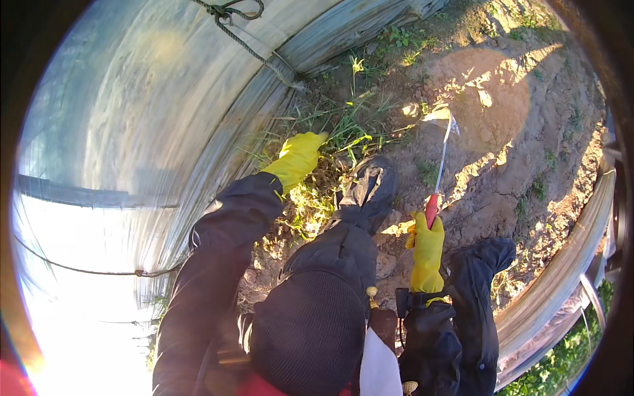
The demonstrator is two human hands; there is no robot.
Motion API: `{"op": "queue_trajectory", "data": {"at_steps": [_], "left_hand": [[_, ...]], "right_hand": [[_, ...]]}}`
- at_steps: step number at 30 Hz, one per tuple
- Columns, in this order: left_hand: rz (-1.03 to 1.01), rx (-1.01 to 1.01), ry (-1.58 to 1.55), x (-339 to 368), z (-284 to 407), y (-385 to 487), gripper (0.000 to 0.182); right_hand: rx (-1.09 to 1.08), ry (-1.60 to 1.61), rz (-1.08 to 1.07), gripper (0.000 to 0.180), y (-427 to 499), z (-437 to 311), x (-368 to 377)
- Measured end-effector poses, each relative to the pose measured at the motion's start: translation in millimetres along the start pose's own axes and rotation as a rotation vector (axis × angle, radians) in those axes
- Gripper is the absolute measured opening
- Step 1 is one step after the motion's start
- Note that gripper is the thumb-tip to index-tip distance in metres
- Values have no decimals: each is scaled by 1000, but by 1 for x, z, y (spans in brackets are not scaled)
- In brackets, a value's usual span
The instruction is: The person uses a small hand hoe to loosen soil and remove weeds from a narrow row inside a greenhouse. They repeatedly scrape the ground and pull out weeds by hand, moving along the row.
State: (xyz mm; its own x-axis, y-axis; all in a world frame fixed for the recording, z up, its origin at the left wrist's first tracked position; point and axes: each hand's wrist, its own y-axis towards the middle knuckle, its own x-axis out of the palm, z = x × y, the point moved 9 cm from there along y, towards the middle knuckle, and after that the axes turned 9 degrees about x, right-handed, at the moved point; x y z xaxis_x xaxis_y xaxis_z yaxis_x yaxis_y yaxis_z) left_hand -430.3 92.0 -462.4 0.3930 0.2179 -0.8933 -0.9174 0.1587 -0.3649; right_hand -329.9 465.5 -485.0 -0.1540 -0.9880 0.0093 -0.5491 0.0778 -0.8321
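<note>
My left hand (298, 157), in a yellow rubber glove, is low at a clump of green grass (349, 129) beside the plastic sheeting. Its fingers are curled, but their undersides are hidden, so whether they hold any blades is unclear. In a matching glove, my right hand (427, 251) grips the red handle (432, 210) of a hand weeding tool (442, 161). The tool's thin metal shaft points away from me, and its glinting head is over the bare soil, to the right of the grass and apart from it.
Translucent plastic sheeting (163, 104) rises on the left, with a knotted rope (247, 42) across it. My dark shoe (374, 185) stands between my hands. Dry, lumpy soil (495, 193) spreads to the right, bordered by another strip of plastic film (559, 292).
</note>
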Motion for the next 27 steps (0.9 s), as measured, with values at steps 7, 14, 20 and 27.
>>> {"op": "queue_trajectory", "data": {"at_steps": [7,14,20,27], "left_hand": [[-15,-435,-325,44,-100,-192,32],[0,-564,-197,73,-125,-285,48],[363,-426,-338,19,-83,-244,48],[639,-166,-403,-46,-25,-177,48]], "right_hand": [[-103,-267,-116,37,42,-81,82],[-203,-458,-121,41,94,-117,146],[-147,-469,-181,38,84,-109,142],[-106,-404,-148,38,78,-120,161]]}}
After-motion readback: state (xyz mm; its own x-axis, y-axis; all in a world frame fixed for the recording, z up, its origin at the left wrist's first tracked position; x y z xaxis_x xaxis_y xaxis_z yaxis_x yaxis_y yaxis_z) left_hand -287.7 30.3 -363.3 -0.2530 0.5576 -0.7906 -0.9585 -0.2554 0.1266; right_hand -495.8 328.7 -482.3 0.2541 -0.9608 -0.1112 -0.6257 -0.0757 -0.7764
